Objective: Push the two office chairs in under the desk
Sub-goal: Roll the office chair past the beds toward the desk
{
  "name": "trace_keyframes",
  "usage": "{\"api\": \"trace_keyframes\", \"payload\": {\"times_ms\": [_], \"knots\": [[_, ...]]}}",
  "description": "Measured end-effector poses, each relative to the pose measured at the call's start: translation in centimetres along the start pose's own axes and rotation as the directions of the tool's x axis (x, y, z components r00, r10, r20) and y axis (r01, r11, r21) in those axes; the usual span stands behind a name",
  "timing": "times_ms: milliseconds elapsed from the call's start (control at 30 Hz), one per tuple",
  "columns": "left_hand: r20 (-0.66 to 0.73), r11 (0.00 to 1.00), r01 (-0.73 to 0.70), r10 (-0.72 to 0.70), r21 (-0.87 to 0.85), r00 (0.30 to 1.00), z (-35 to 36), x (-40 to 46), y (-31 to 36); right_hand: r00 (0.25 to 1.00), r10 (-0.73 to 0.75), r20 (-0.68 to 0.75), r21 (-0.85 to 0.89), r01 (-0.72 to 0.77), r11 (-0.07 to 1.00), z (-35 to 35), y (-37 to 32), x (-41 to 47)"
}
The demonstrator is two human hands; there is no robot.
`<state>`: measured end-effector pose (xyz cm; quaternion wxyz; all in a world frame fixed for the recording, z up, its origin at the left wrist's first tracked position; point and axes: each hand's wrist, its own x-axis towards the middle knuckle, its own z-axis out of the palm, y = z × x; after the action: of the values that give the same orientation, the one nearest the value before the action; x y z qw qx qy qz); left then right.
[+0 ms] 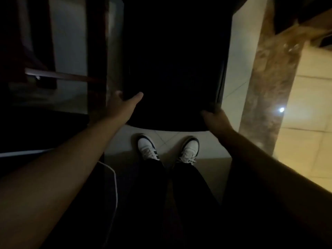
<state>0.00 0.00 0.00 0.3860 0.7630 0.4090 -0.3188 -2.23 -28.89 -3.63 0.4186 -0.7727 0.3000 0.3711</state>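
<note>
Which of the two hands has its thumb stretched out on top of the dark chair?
The left hand: its thumb lies spread across the chair back. The right hand grips the corner, fingers curled.

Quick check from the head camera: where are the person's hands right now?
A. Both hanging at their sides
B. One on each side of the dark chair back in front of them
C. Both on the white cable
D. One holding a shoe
B. The left hand sits at the left edge of the dark chair back and the right hand at its right lower corner, with both arms stretched forward above the shoes.
</note>
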Motion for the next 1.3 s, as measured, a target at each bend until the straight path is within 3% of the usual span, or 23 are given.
{"api": "trace_keyframes", "payload": {"times_ms": [200, 433, 567, 733, 867, 967, 1133, 1300], "knots": [[-0.061, 0.966, 0.158, -0.149, 0.205, 0.987, 5.3, 10.7, -8.8, 0.984, 0.139, -0.11, -0.073, -0.147, 0.986, 3.5, 8.6, 10.1], [0.12, 0.952, 0.305, -0.302, -0.007, 0.946, 7.4, 17.9, -14.2, 0.951, 0.177, -0.253, 0.06, -0.167, 0.984, 4.6, 13.7, 17.2], [0.108, 0.954, 0.285, -0.275, -0.093, 0.955, 8.8, 19.5, -16.0, 0.91, 0.233, -0.342, 0.116, -0.206, 0.972, 5.4, 15.2, 19.4], [0.06, 0.961, 0.245, -0.239, -0.131, 0.969, 9.7, 20.7, -17.0, 0.855, 0.201, -0.479, 0.011, -0.223, 0.975, 4.6, 16.4, 20.6], [0.138, 0.959, 0.21, -0.185, -0.19, 0.973, 10.7, 21.2, -17.1, 0.909, 0.24, -0.339, 0.192, -0.183, 0.964, 3.8, 17.8, 21.0], [0.084, 0.965, 0.177, -0.163, -0.195, 0.983, 11.9, 21.3, -17.4, 0.946, 0.261, -0.19, 0.329, -0.189, 0.925, 3.4, 19.2, 20.8], [-0.073, 0.979, 0.152, -0.163, -0.136, 0.984, 12.1, 21.1, -17.7, 0.972, 0.229, -0.061, 0.251, -0.207, 0.946, 1.3, 19.4, 21.5], [-0.121, 0.974, 0.161, -0.181, -0.161, 0.976, 11.2, 19.4, -17.7, 0.97, 0.217, -0.112, 0.21, -0.191, 0.959, 1.3, 17.9, 20.0]]}}
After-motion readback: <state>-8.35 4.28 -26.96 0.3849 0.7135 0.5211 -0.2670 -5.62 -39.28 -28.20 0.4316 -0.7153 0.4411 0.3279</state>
